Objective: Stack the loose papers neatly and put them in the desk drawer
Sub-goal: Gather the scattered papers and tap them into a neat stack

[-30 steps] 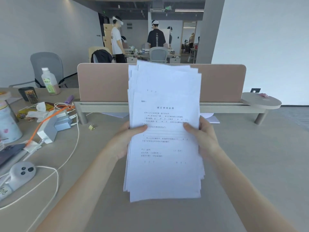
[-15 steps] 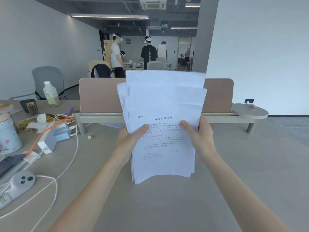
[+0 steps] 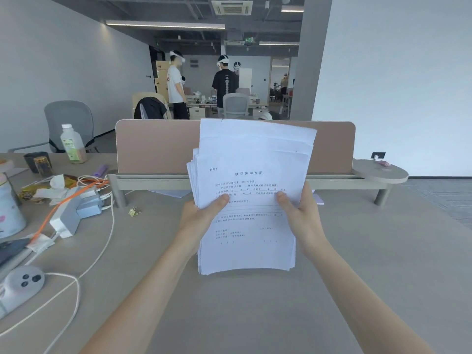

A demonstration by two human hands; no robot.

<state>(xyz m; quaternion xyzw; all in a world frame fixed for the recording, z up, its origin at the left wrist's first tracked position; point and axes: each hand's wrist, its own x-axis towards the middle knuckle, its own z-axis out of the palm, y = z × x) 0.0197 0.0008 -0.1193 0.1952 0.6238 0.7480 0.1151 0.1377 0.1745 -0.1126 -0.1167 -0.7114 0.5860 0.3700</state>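
A stack of white printed papers (image 3: 251, 175) stands upright in front of me, its bottom edge on or just above the grey desk (image 3: 357, 251). My left hand (image 3: 201, 218) grips the stack's left edge with the thumb on the front sheet. On the opposite edge my right hand (image 3: 302, 215) holds it the same way. The top edges are uneven, with back sheets sticking up higher and fanned at the upper left. No drawer is in view.
A pink-beige divider panel (image 3: 158, 146) runs across the desk behind the papers. At the left lie a power strip (image 3: 67, 215), cables, a bottle (image 3: 72, 144), a tin and a small binder clip (image 3: 134, 212). Other sheets (image 3: 171, 192) lie under the divider shelf. People stand far behind.
The stack has been raised from a flatter tilt to upright and dropped lower, so its bottom edges look more even. Both hands keep their grip on its sides.
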